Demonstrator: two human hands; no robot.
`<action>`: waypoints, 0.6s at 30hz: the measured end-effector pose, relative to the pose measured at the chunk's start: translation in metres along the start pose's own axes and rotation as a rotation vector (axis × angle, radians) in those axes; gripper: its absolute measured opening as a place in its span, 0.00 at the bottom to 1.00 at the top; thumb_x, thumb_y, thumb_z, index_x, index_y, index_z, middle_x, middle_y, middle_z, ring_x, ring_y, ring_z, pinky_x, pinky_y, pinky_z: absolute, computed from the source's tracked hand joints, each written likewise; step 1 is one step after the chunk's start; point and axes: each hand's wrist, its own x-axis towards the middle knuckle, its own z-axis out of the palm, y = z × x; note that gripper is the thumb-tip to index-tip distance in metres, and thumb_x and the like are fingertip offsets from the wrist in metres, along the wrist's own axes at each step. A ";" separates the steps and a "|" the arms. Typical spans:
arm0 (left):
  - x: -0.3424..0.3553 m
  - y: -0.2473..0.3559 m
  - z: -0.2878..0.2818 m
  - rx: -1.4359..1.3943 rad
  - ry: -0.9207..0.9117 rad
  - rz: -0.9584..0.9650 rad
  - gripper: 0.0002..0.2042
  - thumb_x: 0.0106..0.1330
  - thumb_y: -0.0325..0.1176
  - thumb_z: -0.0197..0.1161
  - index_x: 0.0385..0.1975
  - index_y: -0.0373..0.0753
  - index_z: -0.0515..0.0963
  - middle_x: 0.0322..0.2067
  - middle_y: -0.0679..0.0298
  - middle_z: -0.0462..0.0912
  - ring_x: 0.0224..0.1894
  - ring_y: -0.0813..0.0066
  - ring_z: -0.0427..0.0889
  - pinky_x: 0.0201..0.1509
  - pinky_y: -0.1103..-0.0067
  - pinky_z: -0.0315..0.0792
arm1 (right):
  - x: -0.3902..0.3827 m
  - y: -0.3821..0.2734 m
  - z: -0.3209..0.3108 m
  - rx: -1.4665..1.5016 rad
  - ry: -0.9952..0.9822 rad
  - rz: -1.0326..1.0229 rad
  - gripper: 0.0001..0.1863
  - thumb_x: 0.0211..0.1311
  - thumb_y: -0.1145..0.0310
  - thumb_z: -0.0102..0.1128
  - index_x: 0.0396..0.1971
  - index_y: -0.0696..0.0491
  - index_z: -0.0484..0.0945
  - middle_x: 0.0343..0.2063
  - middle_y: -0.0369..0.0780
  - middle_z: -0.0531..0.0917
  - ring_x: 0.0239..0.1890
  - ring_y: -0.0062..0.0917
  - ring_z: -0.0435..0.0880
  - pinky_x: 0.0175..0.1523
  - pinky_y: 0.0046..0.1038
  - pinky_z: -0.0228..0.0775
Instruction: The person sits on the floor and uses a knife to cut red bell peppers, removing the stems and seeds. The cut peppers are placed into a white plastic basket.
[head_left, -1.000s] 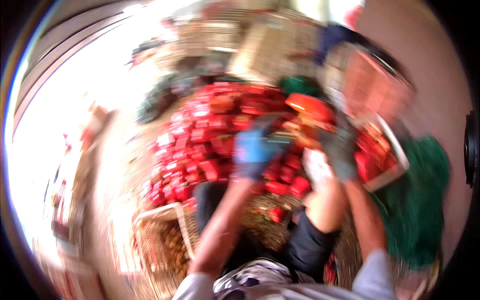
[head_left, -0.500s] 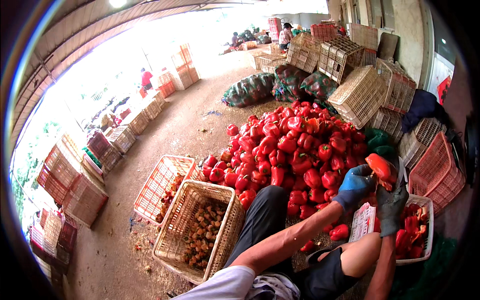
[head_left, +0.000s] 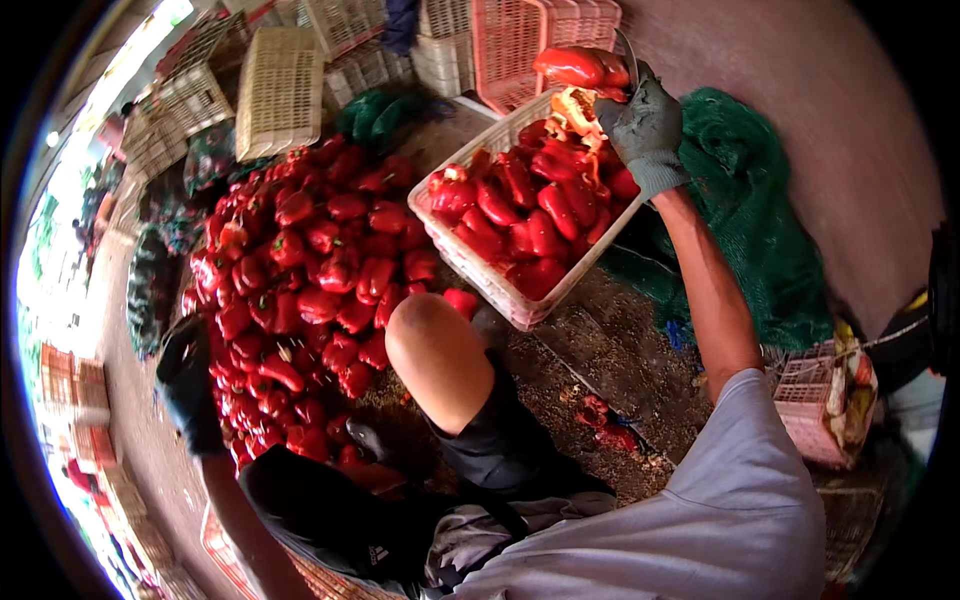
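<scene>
Since the earlier frame the left hand has swung out to the pepper pile, grip unclear. The right hand clasps a red bell pepper over the white crate; best lowered gently, avoiding bruising.

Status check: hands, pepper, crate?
Right hand gloved, gripping red pepper above white crate of peppers. Left hand gloved, at edge of floor pepper pile, grip unclear. Nothing between pepper and crate.
</scene>
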 end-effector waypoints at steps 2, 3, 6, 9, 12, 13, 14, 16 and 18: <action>-0.005 -0.046 -0.052 -0.063 0.022 -0.243 0.12 0.70 0.27 0.66 0.50 0.34 0.85 0.46 0.61 0.88 0.50 0.74 0.83 0.56 0.75 0.77 | -0.001 0.019 0.009 -0.106 0.044 0.010 0.23 0.55 0.64 0.68 0.53 0.43 0.80 0.35 0.47 0.87 0.36 0.49 0.86 0.40 0.43 0.80; -0.002 -0.047 -0.050 -0.020 0.039 -0.326 0.12 0.70 0.28 0.66 0.51 0.34 0.85 0.47 0.61 0.88 0.49 0.74 0.83 0.55 0.75 0.77 | -0.008 0.041 0.012 -0.229 0.037 0.015 0.26 0.55 0.63 0.70 0.57 0.42 0.79 0.37 0.46 0.88 0.36 0.46 0.87 0.40 0.42 0.81; -0.018 -0.064 -0.053 -0.217 0.095 -0.444 0.14 0.73 0.34 0.63 0.52 0.33 0.84 0.46 0.61 0.86 0.48 0.71 0.82 0.52 0.75 0.77 | -0.053 0.045 0.047 -0.523 -0.495 0.278 0.28 0.61 0.60 0.66 0.64 0.36 0.76 0.44 0.46 0.87 0.37 0.44 0.88 0.40 0.42 0.81; -0.035 -0.124 -0.007 -0.361 -0.016 -0.543 0.19 0.70 0.44 0.65 0.51 0.36 0.84 0.45 0.63 0.86 0.48 0.71 0.82 0.51 0.74 0.75 | -0.137 0.123 0.048 -0.207 -0.717 -0.098 0.35 0.60 0.62 0.67 0.70 0.39 0.71 0.51 0.45 0.85 0.53 0.44 0.84 0.61 0.40 0.76; -0.094 -0.160 -0.031 -0.317 0.061 -0.836 0.21 0.69 0.48 0.65 0.50 0.38 0.83 0.45 0.64 0.85 0.48 0.71 0.82 0.51 0.71 0.74 | -0.094 0.049 0.062 0.480 -0.795 0.581 0.35 0.62 0.64 0.66 0.71 0.41 0.71 0.48 0.40 0.87 0.44 0.28 0.87 0.57 0.30 0.77; -0.108 -0.162 -0.028 -0.323 0.057 -0.853 0.20 0.69 0.48 0.65 0.51 0.38 0.83 0.44 0.64 0.85 0.48 0.71 0.82 0.51 0.72 0.73 | -0.077 0.052 0.060 0.229 -0.733 0.424 0.25 0.64 0.66 0.65 0.62 0.45 0.77 0.42 0.39 0.88 0.41 0.26 0.87 0.53 0.28 0.77; -0.125 -0.165 -0.028 -0.320 0.065 -0.870 0.20 0.69 0.47 0.65 0.51 0.38 0.82 0.44 0.64 0.85 0.48 0.71 0.83 0.51 0.72 0.73 | -0.061 0.054 0.062 -0.031 -0.656 0.292 0.17 0.65 0.68 0.64 0.53 0.49 0.84 0.36 0.37 0.89 0.39 0.23 0.86 0.50 0.26 0.78; -0.157 -0.222 -0.028 -0.296 0.100 -0.928 0.15 0.70 0.38 0.65 0.51 0.38 0.82 0.43 0.65 0.85 0.44 0.72 0.84 0.42 0.75 0.76 | -0.028 0.051 0.077 0.059 -0.480 0.327 0.15 0.67 0.61 0.64 0.48 0.51 0.85 0.38 0.44 0.89 0.40 0.27 0.88 0.50 0.32 0.78; -0.157 -0.307 -0.030 -0.207 -0.136 -0.826 0.10 0.71 0.32 0.62 0.48 0.36 0.83 0.38 0.64 0.85 0.38 0.74 0.83 0.37 0.75 0.77 | -0.003 0.064 0.094 -0.186 -0.397 -0.047 0.19 0.69 0.52 0.62 0.47 0.52 0.86 0.38 0.45 0.88 0.37 0.35 0.88 0.45 0.37 0.79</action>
